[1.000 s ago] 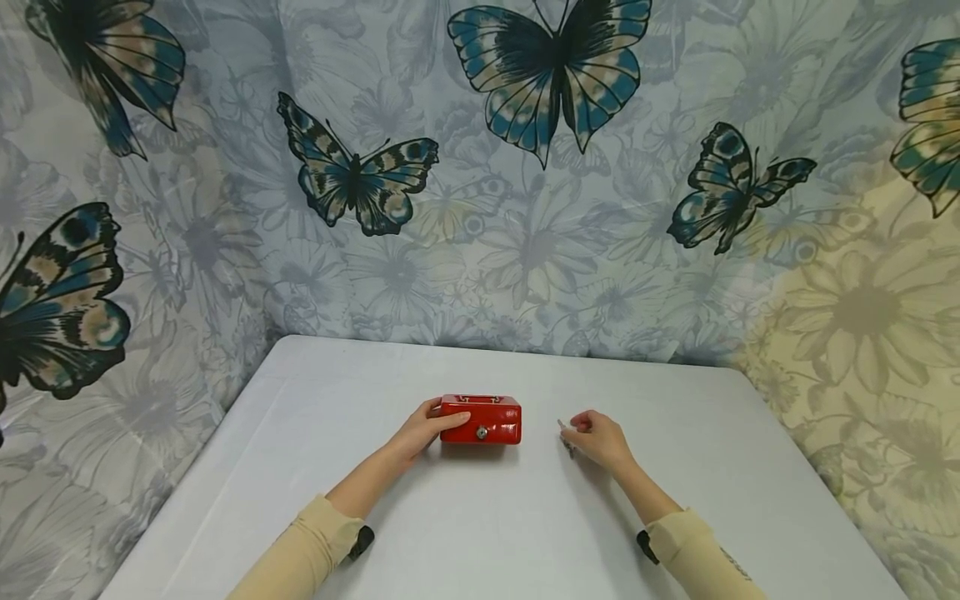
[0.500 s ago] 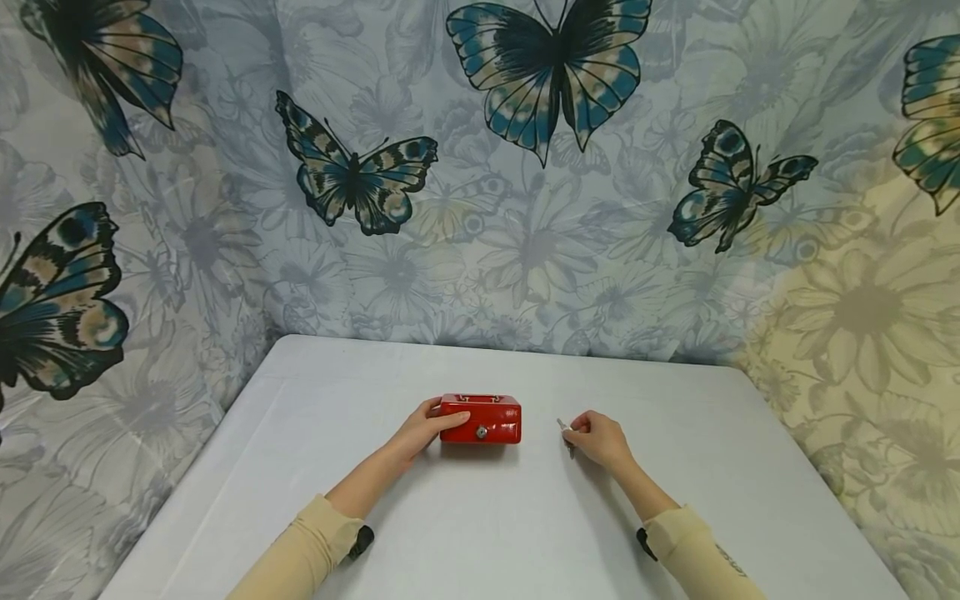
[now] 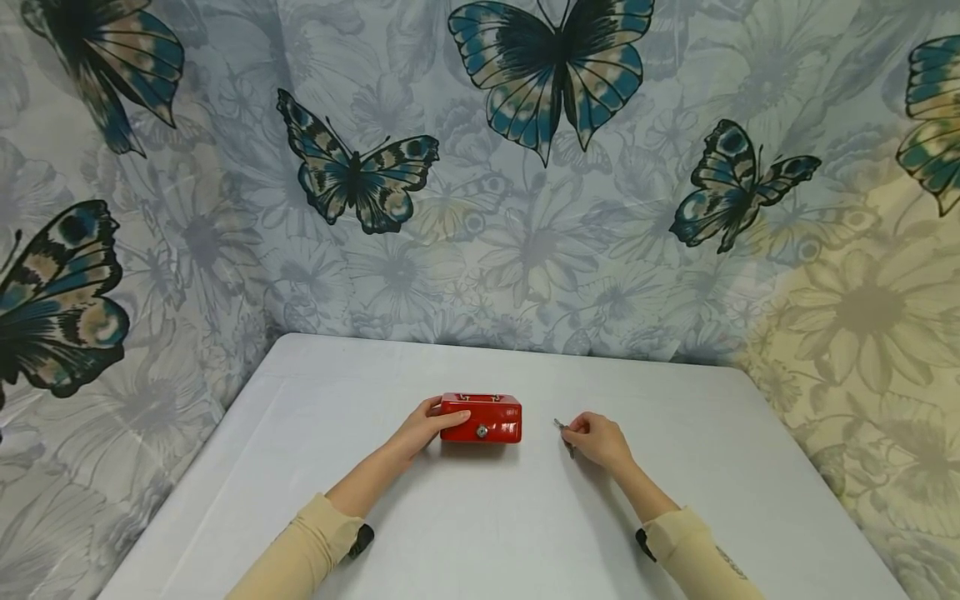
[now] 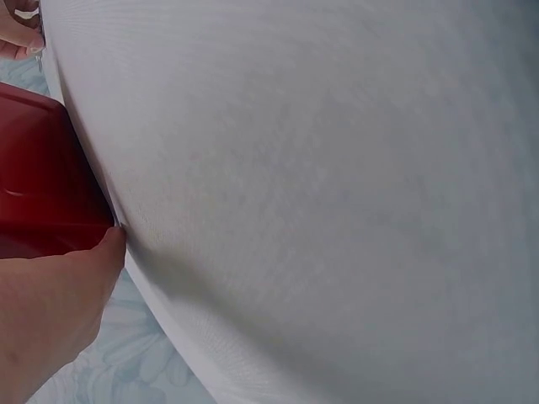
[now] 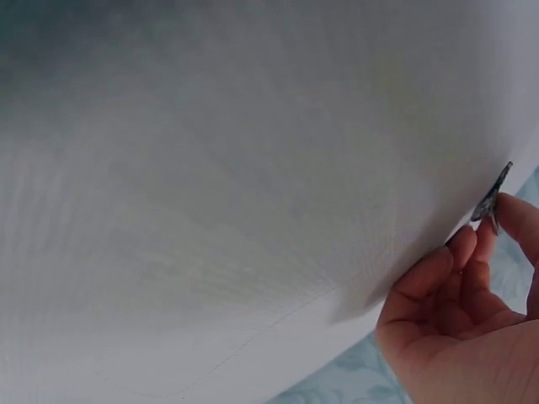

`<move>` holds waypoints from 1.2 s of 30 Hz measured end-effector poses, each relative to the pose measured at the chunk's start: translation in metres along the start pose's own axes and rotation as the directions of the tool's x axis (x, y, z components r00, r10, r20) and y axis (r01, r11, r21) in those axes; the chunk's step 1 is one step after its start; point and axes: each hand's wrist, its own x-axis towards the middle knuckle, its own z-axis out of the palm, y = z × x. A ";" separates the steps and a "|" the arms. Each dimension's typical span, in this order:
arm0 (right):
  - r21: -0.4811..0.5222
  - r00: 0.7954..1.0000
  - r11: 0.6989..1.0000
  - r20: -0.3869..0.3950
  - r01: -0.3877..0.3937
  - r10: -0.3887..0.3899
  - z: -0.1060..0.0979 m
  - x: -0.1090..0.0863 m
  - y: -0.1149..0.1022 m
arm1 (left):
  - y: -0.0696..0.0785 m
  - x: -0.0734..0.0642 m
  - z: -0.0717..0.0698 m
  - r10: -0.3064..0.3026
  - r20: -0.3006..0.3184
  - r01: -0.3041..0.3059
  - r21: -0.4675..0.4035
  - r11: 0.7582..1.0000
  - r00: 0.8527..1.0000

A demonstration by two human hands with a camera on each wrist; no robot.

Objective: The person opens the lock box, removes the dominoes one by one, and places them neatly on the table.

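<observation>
A small red metal cash box (image 3: 498,422) stands on the white table, its round keyhole lock (image 3: 482,432) facing me and a carrying handle (image 3: 481,398) on its lid. My left hand (image 3: 417,432) grips the box's left end, thumb across the front; the other fingers are mostly hidden behind it. In the left wrist view, the side of the box (image 4: 42,168) shows beside the thumb. To the right, apart from the box, my right hand (image 3: 600,439) pinches small metal keys (image 5: 491,204) between thumb and fingertips. One key (image 3: 560,424) points toward the box while another hangs below.
A white cloth covers the table (image 3: 480,533), whose far edge runs along a wall hanging (image 3: 525,250) printed with butterflies and flowers. Dark wrist cameras (image 3: 362,542) sit at both beige sleeve cuffs.
The keys have shifted slightly in my right fingers, so one key sticks out a little farther left. My left hand and the cash box have stayed in place.
</observation>
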 end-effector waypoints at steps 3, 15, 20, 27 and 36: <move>-0.001 1.000 1.000 0.005 0.002 -0.002 0.000 -0.001 -0.001 | 0.000 0.000 0.000 -0.005 -0.003 0.005 0.003 1.000 1.000; 0.068 1.000 0.998 0.004 -0.002 0.001 0.000 -0.003 -0.001 | -0.003 0.001 0.000 -0.004 -0.010 0.004 0.023 1.000 1.000; 0.093 1.000 0.996 -0.007 0.001 0.000 -0.001 -0.007 -0.005 | -0.002 0.000 0.000 -0.005 -0.011 0.005 0.024 1.000 1.000; 0.172 1.000 0.985 -0.017 -0.014 0.018 -0.001 -0.013 -0.015 | -0.002 0.000 0.000 -0.006 -0.014 0.006 0.035 0.999 1.000; 0.268 0.999 0.963 -0.041 0.017 -0.007 -0.002 -0.028 -0.034 | -0.004 0.002 -0.001 -0.005 -0.009 0.005 0.032 0.999 1.000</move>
